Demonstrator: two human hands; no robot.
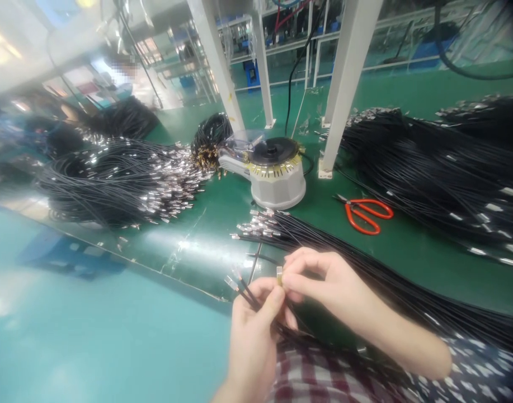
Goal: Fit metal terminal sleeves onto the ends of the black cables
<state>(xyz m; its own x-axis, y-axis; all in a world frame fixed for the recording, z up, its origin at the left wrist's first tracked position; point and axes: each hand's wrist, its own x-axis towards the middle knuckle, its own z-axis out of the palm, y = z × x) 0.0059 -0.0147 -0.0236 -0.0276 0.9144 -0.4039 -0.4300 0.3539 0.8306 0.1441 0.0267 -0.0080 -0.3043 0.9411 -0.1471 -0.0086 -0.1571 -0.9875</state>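
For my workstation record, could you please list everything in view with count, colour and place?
table: 1, green, across the middle
cable piles: several, black with silvery ends, left and right
brass-ended bundle: 1, black, behind the dispenser's left
long cable bundle: 1, black, from centre to lower right
round dispenser: 1, white, black disc, centre
scissors: 1, orange-red handles, right of dispenser
posts: at least three, white, upper centre
checked cloth: 1, maroon-white, bottom
background: blurred, uncountable
connector: 1, silvery and yellowish, between hands
held cables: several, black, left hand
sleeve: 1, dark blue-white, lower right
left hand: 1, bare, bottom centre
right hand: 1, bare, pinching connector
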